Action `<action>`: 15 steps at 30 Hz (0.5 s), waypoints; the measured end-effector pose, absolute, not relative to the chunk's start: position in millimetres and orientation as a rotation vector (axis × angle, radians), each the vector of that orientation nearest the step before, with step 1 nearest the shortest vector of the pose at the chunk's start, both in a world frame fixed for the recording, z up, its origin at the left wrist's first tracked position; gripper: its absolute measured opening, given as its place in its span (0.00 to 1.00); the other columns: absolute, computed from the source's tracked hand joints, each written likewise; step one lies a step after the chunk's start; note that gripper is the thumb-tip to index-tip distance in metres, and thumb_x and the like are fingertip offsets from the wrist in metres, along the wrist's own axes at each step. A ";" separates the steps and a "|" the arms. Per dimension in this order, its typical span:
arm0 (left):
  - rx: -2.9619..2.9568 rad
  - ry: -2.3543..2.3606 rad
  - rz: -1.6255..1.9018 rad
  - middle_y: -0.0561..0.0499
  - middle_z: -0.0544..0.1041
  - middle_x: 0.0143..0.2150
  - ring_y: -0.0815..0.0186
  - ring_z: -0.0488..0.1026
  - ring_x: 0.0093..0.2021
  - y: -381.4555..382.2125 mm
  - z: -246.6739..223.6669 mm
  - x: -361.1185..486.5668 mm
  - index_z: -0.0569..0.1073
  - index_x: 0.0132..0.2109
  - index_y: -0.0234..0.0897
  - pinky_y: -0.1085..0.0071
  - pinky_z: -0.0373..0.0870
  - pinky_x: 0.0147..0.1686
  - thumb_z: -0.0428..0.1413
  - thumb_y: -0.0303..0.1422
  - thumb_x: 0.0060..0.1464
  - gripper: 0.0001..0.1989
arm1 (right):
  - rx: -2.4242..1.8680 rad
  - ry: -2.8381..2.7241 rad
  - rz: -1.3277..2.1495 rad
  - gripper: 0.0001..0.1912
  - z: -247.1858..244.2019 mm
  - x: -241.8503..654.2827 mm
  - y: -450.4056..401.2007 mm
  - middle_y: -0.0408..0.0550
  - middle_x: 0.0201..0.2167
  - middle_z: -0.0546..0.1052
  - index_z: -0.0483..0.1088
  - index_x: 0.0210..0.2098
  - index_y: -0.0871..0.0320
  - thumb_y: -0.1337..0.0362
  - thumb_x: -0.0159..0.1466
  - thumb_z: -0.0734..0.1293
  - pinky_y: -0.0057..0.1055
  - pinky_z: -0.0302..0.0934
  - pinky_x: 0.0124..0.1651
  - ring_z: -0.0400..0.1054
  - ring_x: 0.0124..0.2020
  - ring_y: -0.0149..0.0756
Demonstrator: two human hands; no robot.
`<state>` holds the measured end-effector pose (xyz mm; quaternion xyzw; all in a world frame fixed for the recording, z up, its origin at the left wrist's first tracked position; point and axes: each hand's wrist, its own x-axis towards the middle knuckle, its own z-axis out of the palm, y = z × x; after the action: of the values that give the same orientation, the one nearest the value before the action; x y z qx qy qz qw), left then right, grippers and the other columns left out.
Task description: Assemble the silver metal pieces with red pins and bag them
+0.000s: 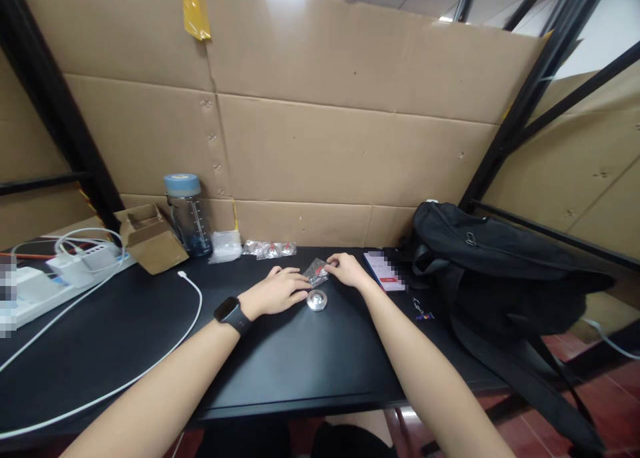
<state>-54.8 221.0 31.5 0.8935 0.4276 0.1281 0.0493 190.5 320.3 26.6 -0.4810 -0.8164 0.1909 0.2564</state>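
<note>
A small clear plastic bag (pixel 315 271) with something red in it lies on the black table between my hands. My right hand (pixel 346 270) has its fingers closed on the bag's right edge. From the other side, my left hand (pixel 281 290), with a dark watch on the wrist, lies palm down with fingers stretched out. Its fingertips reach the bag's left edge. Just below the bag sits a round, shiny silver metal disc (pixel 317 301) with a raised centre, close to my left thumb. What the bag holds is too small to make out.
Several bagged silver pieces (pixel 270 249) and a stack of clear bags (pixel 225 246) line the back. Left are a bottle (pixel 193 218), an open cardboard box (pixel 155 241), a white cable (pixel 200 298) and a power strip (pixel 85 271). Right are a phone (pixel 383 271), keyring (pixel 423 311) and black bag (pixel 490 265).
</note>
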 end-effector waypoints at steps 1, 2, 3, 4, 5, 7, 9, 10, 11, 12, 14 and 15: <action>2.725 1.304 0.393 0.51 0.75 0.61 0.52 0.61 0.67 222.0 29.7 -55.2 0.73 0.59 0.54 0.54 0.53 0.60 0.43 0.47 0.69 0.20 | -1.296 -2.195 0.546 0.11 23.1 188.8 321.7 0.51 0.36 0.83 0.80 0.41 0.59 0.63 0.59 0.72 0.31 0.67 0.44 0.77 0.37 0.38; 2.725 1.310 0.398 0.51 0.74 0.62 0.52 0.61 0.68 222.9 28.0 -55.6 0.73 0.59 0.54 0.53 0.53 0.60 0.44 0.47 0.69 0.20 | -1.282 -2.161 0.570 0.10 20.6 187.1 323.1 0.49 0.35 0.83 0.80 0.40 0.58 0.63 0.59 0.72 0.30 0.67 0.42 0.76 0.35 0.36; 2.726 1.318 0.401 0.51 0.74 0.62 0.52 0.60 0.68 223.8 26.6 -56.1 0.72 0.60 0.55 0.53 0.53 0.60 0.44 0.46 0.69 0.20 | -1.267 -2.116 0.581 0.10 19.2 185.8 324.2 0.48 0.34 0.83 0.79 0.40 0.58 0.64 0.58 0.72 0.29 0.68 0.41 0.76 0.34 0.35; 2.727 1.326 0.397 0.51 0.73 0.63 0.51 0.60 0.68 224.6 25.6 -56.8 0.72 0.60 0.55 0.52 0.53 0.60 0.44 0.46 0.68 0.20 | -1.245 -2.073 0.578 0.11 19.1 184.9 324.8 0.48 0.34 0.82 0.79 0.40 0.58 0.65 0.57 0.72 0.29 0.68 0.41 0.76 0.33 0.35; 2.729 1.334 0.389 0.51 0.72 0.64 0.51 0.60 0.68 225.2 25.0 -57.6 0.72 0.61 0.55 0.52 0.53 0.60 0.45 0.46 0.68 0.20 | -1.217 -2.038 0.563 0.11 20.4 184.6 324.9 0.47 0.33 0.82 0.79 0.40 0.58 0.65 0.57 0.72 0.29 0.68 0.40 0.75 0.32 0.34; 2.737 1.344 0.373 0.51 0.71 0.65 0.50 0.60 0.68 226.2 25.3 -59.6 0.72 0.61 0.55 0.51 0.53 0.60 0.46 0.46 0.68 0.20 | -1.136 -2.010 0.534 0.10 26.5 185.5 323.1 0.47 0.32 0.82 0.79 0.39 0.57 0.65 0.57 0.71 0.29 0.68 0.40 0.75 0.31 0.34; 2.752 1.346 0.388 0.50 0.72 0.64 0.51 0.60 0.67 226.6 27.4 -61.8 0.73 0.60 0.54 0.52 0.53 0.60 0.47 0.46 0.67 0.19 | -1.056 -2.010 0.516 0.10 35.6 187.6 319.2 0.46 0.33 0.82 0.78 0.40 0.56 0.64 0.57 0.71 0.30 0.68 0.40 0.75 0.31 0.35; 2.759 1.347 0.405 0.50 0.72 0.63 0.52 0.60 0.67 226.5 28.9 -62.9 0.74 0.59 0.53 0.53 0.54 0.60 0.48 0.45 0.67 0.19 | -1.026 -2.008 0.509 0.10 40.6 188.8 316.8 0.46 0.33 0.82 0.78 0.40 0.56 0.63 0.57 0.72 0.31 0.69 0.40 0.76 0.31 0.35; 2.767 1.346 0.423 0.50 0.73 0.62 0.53 0.61 0.66 226.2 30.7 -63.8 0.75 0.58 0.53 0.55 0.54 0.60 0.48 0.45 0.67 0.18 | -1.008 -1.996 0.500 0.10 45.5 190.1 314.3 0.46 0.33 0.83 0.78 0.40 0.55 0.62 0.58 0.72 0.31 0.69 0.41 0.76 0.32 0.36; 2.773 1.346 0.441 0.49 0.74 0.61 0.54 0.62 0.65 225.8 32.5 -64.5 0.75 0.56 0.52 0.56 0.55 0.59 0.49 0.45 0.66 0.17 | -0.999 -1.980 0.492 0.10 50.2 191.2 311.7 0.46 0.33 0.83 0.78 0.39 0.55 0.62 0.58 0.72 0.32 0.69 0.42 0.76 0.33 0.37; 2.782 1.345 0.464 0.49 0.75 0.59 0.55 0.64 0.63 224.8 36.0 -65.5 0.77 0.54 0.50 0.57 0.56 0.59 0.50 0.43 0.66 0.16 | -0.996 -1.948 0.475 0.08 58.2 193.1 307.0 0.46 0.33 0.83 0.78 0.37 0.54 0.60 0.59 0.71 0.34 0.70 0.44 0.77 0.35 0.38; 2.784 1.346 0.473 0.48 0.75 0.58 0.55 0.65 0.62 224.5 37.5 -65.8 0.77 0.53 0.49 0.57 0.57 0.58 0.51 0.43 0.65 0.15 | -0.999 -1.925 0.467 0.08 61.5 193.9 305.1 0.47 0.33 0.83 0.78 0.36 0.54 0.60 0.60 0.70 0.34 0.70 0.45 0.77 0.36 0.39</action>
<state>-65.8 224.5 37.5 0.8899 0.4304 0.1512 0.0066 193.9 305.1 61.5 -0.4030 -0.7770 0.1886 0.4454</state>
